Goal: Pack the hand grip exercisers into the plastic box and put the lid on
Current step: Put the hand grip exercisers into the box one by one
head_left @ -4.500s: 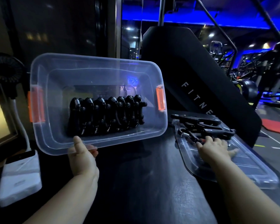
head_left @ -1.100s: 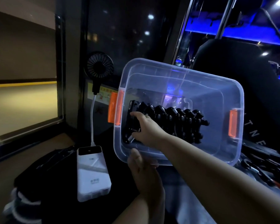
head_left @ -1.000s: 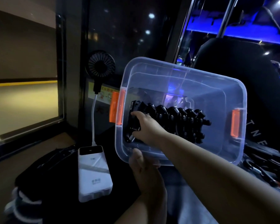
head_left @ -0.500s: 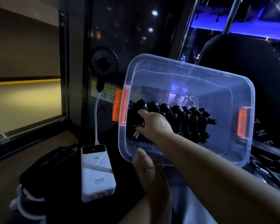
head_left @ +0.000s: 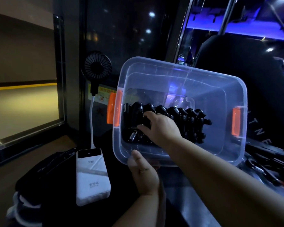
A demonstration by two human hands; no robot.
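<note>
My left hand [head_left: 143, 174] grips the near rim of the clear plastic box [head_left: 179, 76], which is tilted up with its opening facing me. Orange latches sit on both short sides. Inside, a row of black hand grip exercisers [head_left: 184, 118] stands packed side by side. My right hand [head_left: 161, 126] reaches into the box at the left end of the row, fingers on the leftmost exerciser [head_left: 134, 112], whose metal spring shows below. More loose exercisers [head_left: 269, 163] lie at the right edge on the clear lid [head_left: 252, 176], partly hidden by the box.
A white power bank [head_left: 92, 176] lies on the dark surface left of the box, with a small black fan [head_left: 96, 68] on a white stalk plugged into it. Dark cloth [head_left: 39, 174] lies at lower left. A black gym machine panel [head_left: 269, 95] rises behind the box.
My right hand left the loose exercisers on the lid and went into the box at the row's left end. Over the last second it has pressed the leftmost exerciser further in.
</note>
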